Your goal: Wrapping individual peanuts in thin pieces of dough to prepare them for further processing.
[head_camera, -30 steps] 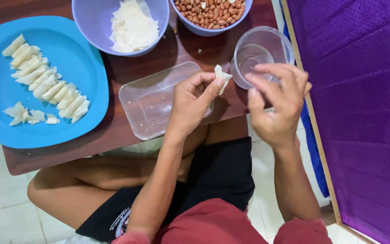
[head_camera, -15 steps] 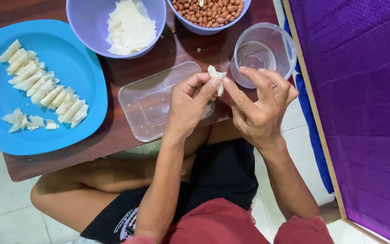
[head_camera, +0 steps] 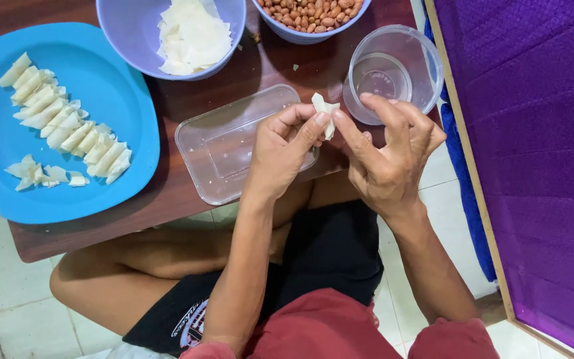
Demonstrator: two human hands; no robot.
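Head camera looks straight down on a person sitting cross-legged at a low dark wooden table. Both hands meet just above the table's near edge, pinching one small white folded wrapper between them. The left hand has its thumb and forefinger closed on the wrapper's lower part, the other fingers curled in; the right hand presses its thumb and forefinger tips against the same piece from the other side, the rest of its fingers loosely bent. The wrapper sits over the corner of a clear rectangular plastic container lying on the table, and just beside a round clear tub with a little water in it. Farther back stand a lilac bowl holding a stack of white wrapper sheets and another bowl of peanuts. Off to the left a blue plate carries a row of folded white pieces.
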